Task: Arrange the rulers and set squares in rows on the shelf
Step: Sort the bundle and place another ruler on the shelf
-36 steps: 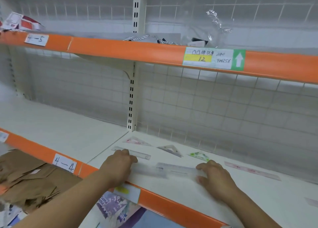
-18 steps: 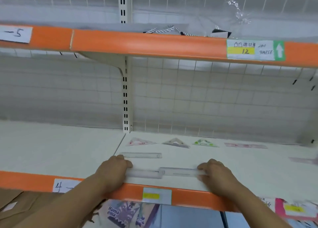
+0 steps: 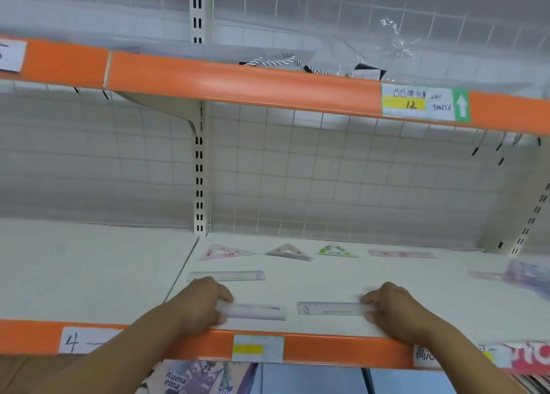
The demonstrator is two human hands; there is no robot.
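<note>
While both hands rested at the front of the white metal shelf (image 3: 327,277), each held the outer end of a separate ruler. The left hand (image 3: 199,307) had its fingers curled down over the left end of a clear frosted plastic ruler (image 3: 256,312), pinching it against the shelf surface. The right hand (image 3: 393,310) gripped the right end of a clear plastic ruler with printed markings (image 3: 329,308) in the same manner, thumb below and fingers above. The two rulers lay end to end in one line along the front edge, apart, with a bare gap between their inner ends. A third clear ruler (image 3: 227,275) lay flat just behind the left hand, parallel to the front pair. Along the back of the shelf stood a row: a pink-patterned transparent set square (image 3: 226,252), a grey transparent set square (image 3: 288,252), a green-patterned transparent set square (image 3: 335,251) and a pink flat ruler (image 3: 401,254). Further right, a blurred purple-tinted item (image 3: 518,274) could not be identified. An orange price rail (image 3: 327,349) fronted the shelf.
</note>
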